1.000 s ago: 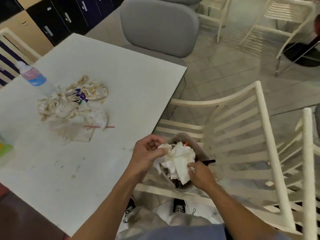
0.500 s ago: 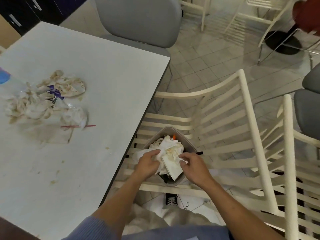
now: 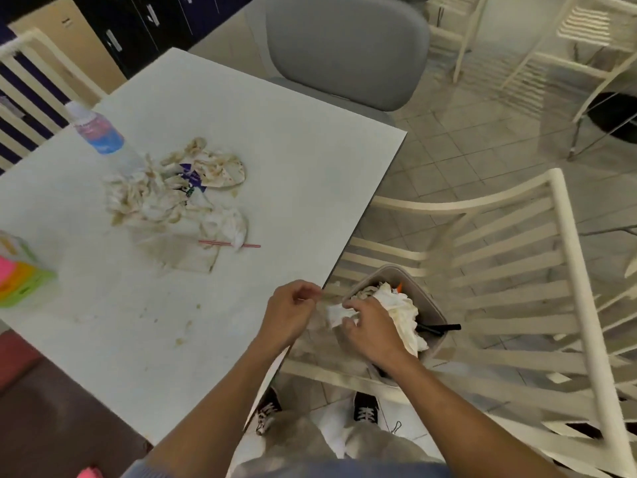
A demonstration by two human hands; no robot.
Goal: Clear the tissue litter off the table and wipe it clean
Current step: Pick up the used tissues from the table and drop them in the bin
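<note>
Head view: tabletop (image 3: 293,160) first — white, crumb-flecked, with a big heap of stained tissues (image 3: 165,198) near its far left, beside a bottle (image 3: 98,132). Off its near edge, a bin (image 3: 431,305) sits on a slatted chair (image 3: 499,270), already stuffed. Right hand (image 3: 374,331) pinches a white tissue (image 3: 336,313) at the bin's rim; left hand (image 3: 293,315) is loosely curled — whether it grips anything I cannot tell. Tissues look light, limp and tearable — best gathered by scooping the heap from its edges.
</note>
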